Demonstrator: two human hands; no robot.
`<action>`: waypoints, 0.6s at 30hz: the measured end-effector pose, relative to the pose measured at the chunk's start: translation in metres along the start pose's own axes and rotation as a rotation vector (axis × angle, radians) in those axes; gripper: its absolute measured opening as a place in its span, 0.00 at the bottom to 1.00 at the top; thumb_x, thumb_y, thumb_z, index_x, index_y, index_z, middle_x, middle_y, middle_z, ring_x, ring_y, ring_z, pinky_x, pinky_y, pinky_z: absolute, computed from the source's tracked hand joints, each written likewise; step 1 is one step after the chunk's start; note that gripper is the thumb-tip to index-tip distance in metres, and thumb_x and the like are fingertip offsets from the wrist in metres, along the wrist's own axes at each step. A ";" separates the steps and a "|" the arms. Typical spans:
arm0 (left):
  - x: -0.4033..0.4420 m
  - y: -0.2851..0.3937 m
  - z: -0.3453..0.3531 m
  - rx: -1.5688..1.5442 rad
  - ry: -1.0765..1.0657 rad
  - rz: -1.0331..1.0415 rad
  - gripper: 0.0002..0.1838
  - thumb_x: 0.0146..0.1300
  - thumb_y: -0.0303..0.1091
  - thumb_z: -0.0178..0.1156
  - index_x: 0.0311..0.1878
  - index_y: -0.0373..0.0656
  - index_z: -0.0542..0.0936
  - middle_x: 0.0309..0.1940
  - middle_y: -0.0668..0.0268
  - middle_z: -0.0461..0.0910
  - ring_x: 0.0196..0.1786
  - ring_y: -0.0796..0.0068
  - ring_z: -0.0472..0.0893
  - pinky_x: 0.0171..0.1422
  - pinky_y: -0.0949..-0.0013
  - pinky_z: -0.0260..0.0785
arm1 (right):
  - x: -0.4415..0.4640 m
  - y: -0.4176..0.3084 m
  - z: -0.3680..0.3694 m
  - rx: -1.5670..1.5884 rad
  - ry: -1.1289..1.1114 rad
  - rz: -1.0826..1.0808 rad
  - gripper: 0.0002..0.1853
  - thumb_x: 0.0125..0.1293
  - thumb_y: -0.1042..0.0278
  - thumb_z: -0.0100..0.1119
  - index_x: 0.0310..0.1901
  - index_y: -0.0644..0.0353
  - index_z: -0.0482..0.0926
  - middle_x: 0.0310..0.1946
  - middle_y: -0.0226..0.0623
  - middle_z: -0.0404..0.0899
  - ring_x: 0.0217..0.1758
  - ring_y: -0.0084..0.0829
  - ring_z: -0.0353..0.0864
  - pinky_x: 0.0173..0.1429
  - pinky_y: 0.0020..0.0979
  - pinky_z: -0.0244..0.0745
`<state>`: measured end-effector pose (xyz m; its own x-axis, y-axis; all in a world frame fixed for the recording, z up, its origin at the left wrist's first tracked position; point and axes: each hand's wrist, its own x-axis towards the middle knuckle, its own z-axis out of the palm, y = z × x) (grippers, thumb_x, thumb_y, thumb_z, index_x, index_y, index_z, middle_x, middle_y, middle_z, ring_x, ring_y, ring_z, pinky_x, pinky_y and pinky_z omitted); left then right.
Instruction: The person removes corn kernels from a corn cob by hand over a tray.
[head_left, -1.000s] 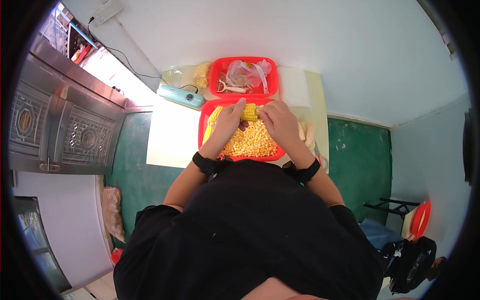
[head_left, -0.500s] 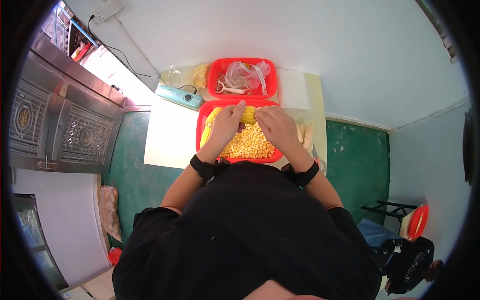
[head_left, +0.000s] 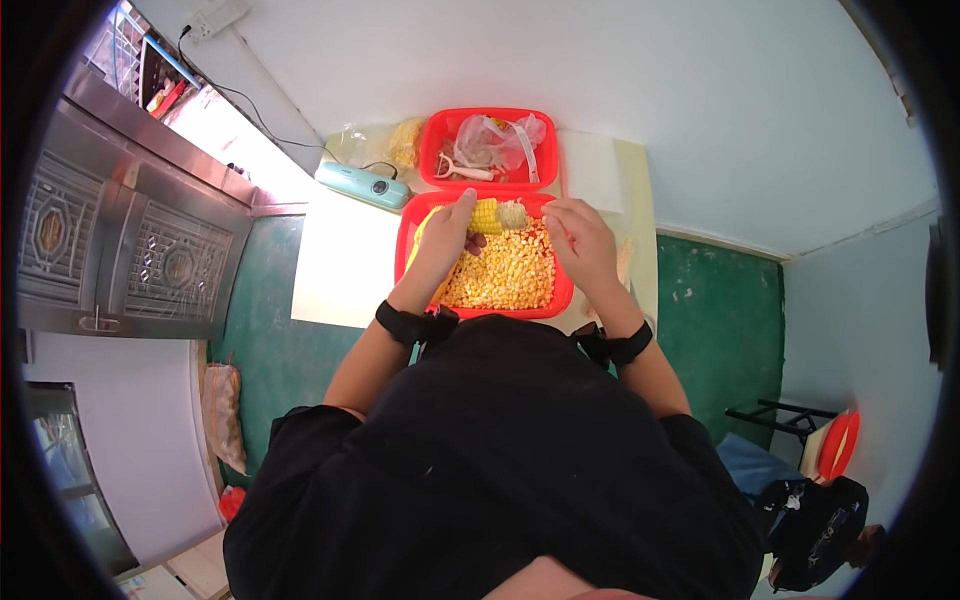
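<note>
Clasped a partly stripped corn cob (head_left: 490, 216) in the left grip (head_left: 447, 235), with the thumb laid along the top and the kernel-covered end enclosed. Pointed the bare, pale end of the cob across toward the right grip (head_left: 585, 245), held just beside it with fingers bent close together and not touching. Could not tell a narrow gap between those fingertips from a pinch on a kernel. Worked above a red basin (head_left: 567, 290), spread with loose yellow kernels (head_left: 500, 277) directly below and between both grips. Had other yellow corn in the same basin beside the left grip, partly hidden by it. Faced a second red basin (head_left: 551, 155) beyond both grips, with a white peeler (head_left: 467, 172) and a crumpled clear bag (head_left: 490, 147) inside. Shared the counter (head_left: 635, 190) with a teal device (head_left: 362, 185) beyond and to the left of the left grip, a bag of yellow kernels (head_left: 405, 143) farther on, and a white sheet (head_left: 590, 175) beyond the right grip. Wore black bands (head_left: 628, 345) on both wrists.
</note>
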<state>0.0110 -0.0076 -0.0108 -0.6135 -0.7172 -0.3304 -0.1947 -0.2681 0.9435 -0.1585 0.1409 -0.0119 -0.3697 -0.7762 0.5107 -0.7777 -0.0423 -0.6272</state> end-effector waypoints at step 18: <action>-0.017 0.016 0.010 -0.053 -0.308 0.037 0.25 0.72 0.49 0.54 0.56 0.33 0.72 0.36 0.63 0.78 0.33 0.74 0.80 0.36 0.73 0.73 | 0.012 -0.008 0.015 0.718 -0.231 0.625 0.18 0.65 0.59 0.65 0.48 0.65 0.82 0.35 0.32 0.83 0.34 0.19 0.79 0.35 0.24 0.77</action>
<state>0.0107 0.0064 0.0100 -0.8239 -0.5010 -0.2650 -0.1326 -0.2842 0.9495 -0.1494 0.1224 -0.0095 -0.4415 -0.8898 -0.1155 0.0472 0.1056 -0.9933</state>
